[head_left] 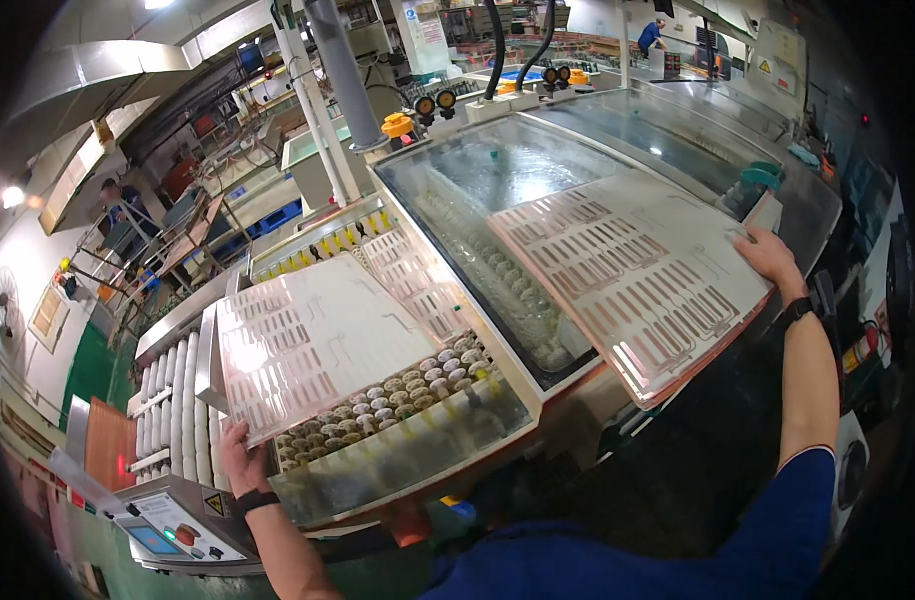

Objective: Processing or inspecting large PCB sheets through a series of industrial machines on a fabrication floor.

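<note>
My left hand is closed on the near left corner of a thin white circuit panel with rows of copper-coloured strips. That panel lies tilted over the roller bed of a wet-process machine. My right hand grips the right edge of a second circuit panel, thumb on top and fingers mostly hidden. This panel is held over the machine's glass lid, its near corner jutting past the front edge. A third patterned panel sits on the rollers, partly under the left one.
Rows of dark and pale roller wheels show in the open bay. White rollers and a control box with a red button stand at left. A green-handled part is near my right hand. Two people work far off.
</note>
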The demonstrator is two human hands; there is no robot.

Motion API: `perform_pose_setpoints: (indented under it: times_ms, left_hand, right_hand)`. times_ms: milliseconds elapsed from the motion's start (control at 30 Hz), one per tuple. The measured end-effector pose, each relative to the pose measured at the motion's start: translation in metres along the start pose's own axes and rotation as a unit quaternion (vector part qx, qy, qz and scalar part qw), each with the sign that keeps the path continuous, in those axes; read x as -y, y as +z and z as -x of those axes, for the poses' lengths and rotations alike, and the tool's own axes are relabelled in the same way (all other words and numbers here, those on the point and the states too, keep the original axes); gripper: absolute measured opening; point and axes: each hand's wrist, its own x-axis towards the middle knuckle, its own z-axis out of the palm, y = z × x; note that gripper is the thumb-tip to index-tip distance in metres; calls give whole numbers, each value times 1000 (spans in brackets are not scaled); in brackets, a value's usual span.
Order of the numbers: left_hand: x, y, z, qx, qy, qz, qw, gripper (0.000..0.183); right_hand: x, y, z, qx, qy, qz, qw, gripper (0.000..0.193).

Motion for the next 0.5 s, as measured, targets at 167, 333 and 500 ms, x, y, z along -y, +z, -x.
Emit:
perform_pose_setpoints:
  times_ms: [167, 333, 500]
  left_hand:
    - [14, 22, -8, -80, -73, -109, 988, 25]
    - [30, -44, -40, -163, -142, -339, 916, 12]
    - [58, -61, -61, -203, -116, -420, 877, 10]
  right_hand:
    - [-12, 5, -3, -12, -1, 0, 1000, 63]
    - [-6, 0, 0, -11, 2, 5, 1000, 62]
    - [-1, 0, 3, -15, 6, 9, 1000, 62]
